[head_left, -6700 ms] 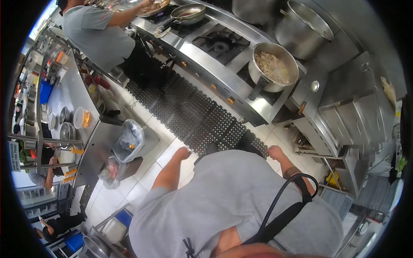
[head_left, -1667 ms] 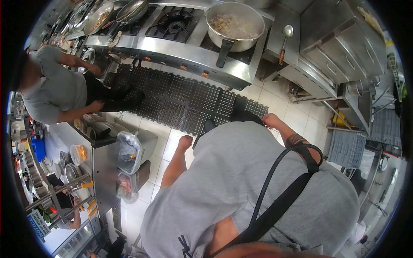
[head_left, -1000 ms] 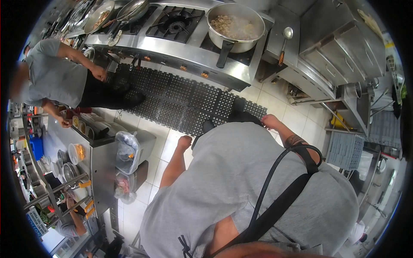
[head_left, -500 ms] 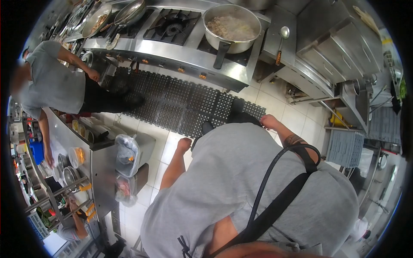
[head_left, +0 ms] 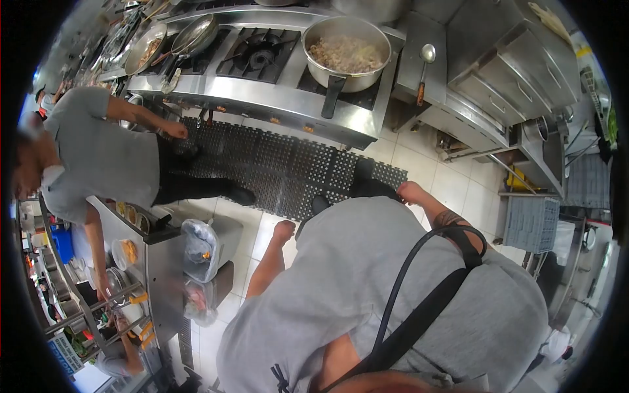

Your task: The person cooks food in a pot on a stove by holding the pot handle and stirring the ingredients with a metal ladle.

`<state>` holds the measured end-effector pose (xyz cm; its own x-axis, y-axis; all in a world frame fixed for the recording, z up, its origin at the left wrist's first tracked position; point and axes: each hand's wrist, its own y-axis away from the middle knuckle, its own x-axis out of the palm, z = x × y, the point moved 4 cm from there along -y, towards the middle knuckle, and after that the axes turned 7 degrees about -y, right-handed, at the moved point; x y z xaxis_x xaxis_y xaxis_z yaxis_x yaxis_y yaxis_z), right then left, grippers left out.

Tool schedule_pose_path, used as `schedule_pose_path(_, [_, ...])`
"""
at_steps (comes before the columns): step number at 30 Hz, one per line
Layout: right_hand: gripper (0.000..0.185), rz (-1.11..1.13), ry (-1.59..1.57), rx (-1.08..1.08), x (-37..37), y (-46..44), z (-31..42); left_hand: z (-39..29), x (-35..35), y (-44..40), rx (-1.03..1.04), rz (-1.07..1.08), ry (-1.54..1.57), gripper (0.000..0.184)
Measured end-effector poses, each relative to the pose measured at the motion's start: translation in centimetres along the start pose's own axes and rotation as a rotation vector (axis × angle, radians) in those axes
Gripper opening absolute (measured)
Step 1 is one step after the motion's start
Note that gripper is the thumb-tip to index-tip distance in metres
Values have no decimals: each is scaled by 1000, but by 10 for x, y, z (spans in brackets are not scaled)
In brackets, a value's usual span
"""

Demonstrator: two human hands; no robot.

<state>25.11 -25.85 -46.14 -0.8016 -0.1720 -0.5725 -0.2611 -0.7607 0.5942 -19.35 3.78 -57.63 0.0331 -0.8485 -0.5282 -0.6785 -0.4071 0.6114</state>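
My left hand (head_left: 284, 230) hangs low beside my body over the tiled floor, its fingers curled in, and whether anything is inside is too small to tell. On the other side, my right hand (head_left: 410, 192) is near my hip at the edge of the black mat (head_left: 262, 164), fingers also curled, their contents hidden. Neither hand touches the stove (head_left: 262, 92) in front of me. A large pot (head_left: 347, 56) of steaming chopped food stands on its right burner, the black handle towards me. A spoon (head_left: 424, 72) lies on the steel surface right of the stove.
A co-worker (head_left: 108, 144) leans at the left, one arm over the steel counter (head_left: 160, 259). Two lined bins (head_left: 201, 249) stand beside that counter. Pans (head_left: 194, 34) sit at the stove's left. A grey crate (head_left: 531, 223) is on the right. Another person (head_left: 121, 357) is at lower left.
The view turned from the earliest frame. The co-worker turned from the stove to the left counter, stepped closer and now reaches farther along it. My hands stay low at my sides.
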Motion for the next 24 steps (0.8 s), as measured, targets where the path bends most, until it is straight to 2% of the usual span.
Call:
schedule_pose_path(2, [20, -6, -21, -15, -3, -2, 0, -34, -16, 5, -26, -8, 101, 12])
schedule_pose_path(4, [21, 15, -51, 123, -9, 1, 6, -78, -42, 5, -255, -83, 533, 10])
schedule_pose_path(5, [21, 19, -55, 122, -11, 0, 4, -93, -54, -7, -68, -110, 402, 21])
schedule_pose_path(8, [21, 30, -52, 107, -19, -1, 3, -190, -111, -20, -33, -214, 634, 26])
schedule_pose_path(10, [22, 25, -214, 293, -34, 4, 8, -259, -153, -29, 46, -331, 673, 30])
schedule_pose_path(11, [22, 32, -214, 288, -33, -1, -6, -292, -173, -31, 75, -418, 688, 32])
schedule_pose_path(13, [22, -5, -105, 64, -30, -22, -43, -343, -204, -37, 206, -533, 654, 42])
schedule_pose_path(14, [22, -14, -71, -12, -31, -32, -56, -356, -214, -43, 193, -538, 650, 42])
schedule_pose_path(16, [21, 142, 427, -145, -40, -48, -65, -377, -229, -54, 263, -651, 573, 45])
schedule_pose_path(17, [21, 156, 422, -153, -45, -54, -71, -379, -232, -62, 253, -674, 596, 47])
schedule_pose_path(18, [20, 141, 189, -37, -55, -57, -74, -379, -232, -66, 232, -676, 594, 47])
schedule_pose_path(19, [19, 128, -40, 82, -64, -58, -80, -378, -230, -70, 128, -649, 435, 46])
schedule_pose_path(20, [19, 151, -39, 76, -72, -58, -82, -374, -230, -72, 23, -615, 278, 44])
schedule_pose_path(21, [19, 116, -218, 132, -81, -60, -85, -347, -217, -87, -45, -614, 26, 40])
schedule_pose_path(22, [18, 79, -396, 191, -91, -61, -87, -327, -206, -92, -68, -615, 25, 40])
schedule_pose_path(24, [18, 106, -471, 259, -115, -53, -74, -298, -169, -89, -99, -294, -181, 36])
